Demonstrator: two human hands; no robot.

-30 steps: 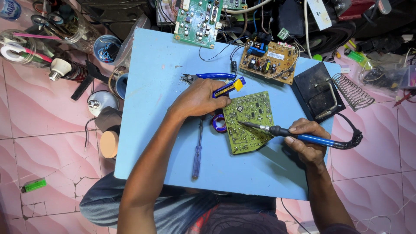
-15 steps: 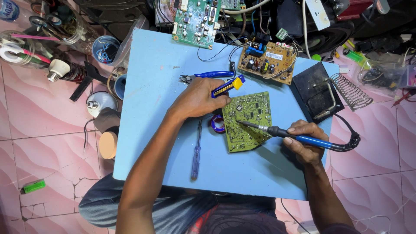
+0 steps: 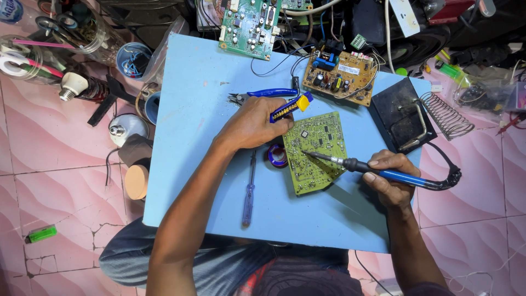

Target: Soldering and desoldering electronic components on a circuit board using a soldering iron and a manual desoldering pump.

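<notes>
The left hand (image 3: 255, 123) pins the green circuit board (image 3: 316, 152) flat, fingers curled around a yellow-tipped tool (image 3: 290, 108). From four o'clock, the right hand (image 3: 388, 178) pinches a blue soldering iron (image 3: 383, 172), angling its tip onto the board.

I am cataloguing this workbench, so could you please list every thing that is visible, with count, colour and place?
green circuit board: 1, yellow-green, centre of the board
soldering iron: 1, blue handle, tip on the green circuit board
desoldering pump: 1, blue and yellow, in the left hand
cutters: 1, blue handles, behind the left hand
screwdriver: 1, blue, under the left forearm
tape roll: 1, purple, left of the green circuit board
brown circuit board: 1, far edge
iron stand: 1, black, right
work board: 1, light blue, on pink floor
left hand: holds pump
right hand: holds iron
</notes>
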